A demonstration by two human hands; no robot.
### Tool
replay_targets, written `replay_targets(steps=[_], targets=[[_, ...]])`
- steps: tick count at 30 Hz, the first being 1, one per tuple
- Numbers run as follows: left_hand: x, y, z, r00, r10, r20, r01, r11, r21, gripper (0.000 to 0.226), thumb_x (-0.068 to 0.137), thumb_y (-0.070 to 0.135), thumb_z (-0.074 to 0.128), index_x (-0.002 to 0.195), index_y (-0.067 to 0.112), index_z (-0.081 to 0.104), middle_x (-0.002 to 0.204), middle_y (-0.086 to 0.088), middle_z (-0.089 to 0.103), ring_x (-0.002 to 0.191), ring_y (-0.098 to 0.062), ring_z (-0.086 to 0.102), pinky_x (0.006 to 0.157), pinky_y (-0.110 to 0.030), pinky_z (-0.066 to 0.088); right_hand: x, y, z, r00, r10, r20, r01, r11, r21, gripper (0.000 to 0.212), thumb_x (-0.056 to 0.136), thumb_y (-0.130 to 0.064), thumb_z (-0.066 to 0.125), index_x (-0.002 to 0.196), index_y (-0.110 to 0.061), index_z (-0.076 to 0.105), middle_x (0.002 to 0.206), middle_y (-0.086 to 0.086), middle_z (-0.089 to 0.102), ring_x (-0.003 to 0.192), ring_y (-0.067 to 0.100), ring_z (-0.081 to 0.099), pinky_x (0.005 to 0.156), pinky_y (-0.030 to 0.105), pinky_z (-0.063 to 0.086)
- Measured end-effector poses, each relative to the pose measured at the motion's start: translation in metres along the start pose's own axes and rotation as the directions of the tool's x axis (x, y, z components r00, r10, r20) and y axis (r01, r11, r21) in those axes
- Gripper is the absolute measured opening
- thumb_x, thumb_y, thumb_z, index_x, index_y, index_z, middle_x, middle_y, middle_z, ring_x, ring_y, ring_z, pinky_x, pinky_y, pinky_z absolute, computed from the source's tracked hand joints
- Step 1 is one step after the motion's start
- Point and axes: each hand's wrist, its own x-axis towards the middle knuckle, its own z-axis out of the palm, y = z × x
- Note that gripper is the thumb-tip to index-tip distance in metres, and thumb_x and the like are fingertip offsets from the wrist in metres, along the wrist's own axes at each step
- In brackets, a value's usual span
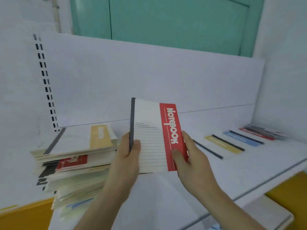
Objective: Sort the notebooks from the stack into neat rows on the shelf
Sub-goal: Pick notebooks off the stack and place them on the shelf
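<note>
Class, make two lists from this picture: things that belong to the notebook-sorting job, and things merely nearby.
Belongs: red-banded white notebook held by left hand and right hand; messy notebook stack; sorted notebooks; white shelf.
Nearby: teal door; yellow panel.

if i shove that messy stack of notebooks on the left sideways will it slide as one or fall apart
Likely to fall apart: the stack of notebooks is already fanned out, with covers jutting at different angles. The smooth-looking covers would probably slip over each other. It is tall and leans toward the shelf front edge, so lower books may spill off.
</note>
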Motion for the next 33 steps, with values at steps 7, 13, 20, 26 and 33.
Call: replay_targets(steps=[7,13,20,26,33], targets=[[-0.023,-0.010,0.125,0.976,0.037,0.216,-0.074,0.983,0.167,0.030,0.108,0.023,0.035,0.135,0.035,0.039,0.092,0.005,0.071,0.061,-0.021,0.071,0.047,-0.027,0.054,-0.020,0.069,-0.099,0.989,0.122,-0.084,-0.124,0.992,-0.015,0.048,0.102,-0.030,0.042,0.111,-0.074,0.028,0.103,-0.032,0.060,0.097,-0.005,0.062,0.074,0.018,0.056],[-0.030,-0.026,0.254,0.968,0.155,0.197,-0.221,0.898,0.380,0.052,0.105,0.033,0.043,0.153,0.035,0.025,0.127,0.015,0.058,0.097,-0.004,0.059,0.078,-0.021,0.052,-0.027,0.139,-0.198,0.972,0.169,-0.165,-0.198,0.964,-0.179,0.058,0.096,-0.044,0.043,0.146,-0.048,0.014,0.131,-0.021,0.048,0.116,0.004,0.054,0.097,0.030,0.053],[-0.032,-0.044,0.394,0.839,0.090,0.537,-0.304,0.895,0.325,0.085,0.073,0.060,0.077,0.140,0.052,0.025,0.131,0.028,0.054,0.117,-0.001,0.058,0.094,-0.033,0.055,-0.013,0.244,-0.327,0.971,0.201,-0.128,-0.233,0.912,-0.336,0.063,0.100,-0.039,0.040,0.151,-0.045,0.004,0.132,-0.016,0.041,0.107,0.003,0.053,0.085,0.017,0.052],[0.001,-0.051,0.468,0.749,0.008,0.662,-0.406,0.795,0.451,0.100,0.068,0.051,0.084,0.140,0.051,0.015,0.123,0.025,0.048,0.107,-0.002,0.054,0.090,-0.023,0.052,0.022,0.310,-0.380,0.957,0.242,-0.157,-0.285,0.877,-0.386,0.060,0.097,-0.045,0.040,0.149,-0.044,0.010,0.128,-0.021,0.037,0.093,-0.001,0.054,0.065,0.007,0.047],[0.059,-0.095,0.546,0.785,0.004,0.620,-0.466,0.664,0.585,0.099,0.079,0.054,0.077,0.149,0.041,0.009,0.136,0.012,0.050,0.110,0.000,0.049,0.094,-0.022,0.049,0.086,0.385,-0.409,0.975,0.220,-0.040,-0.215,0.871,-0.441,0.065,0.095,-0.047,0.045,0.150,-0.041,0.011,0.144,-0.013,0.032,0.114,0.004,0.047,0.098,0.026,0.048]])
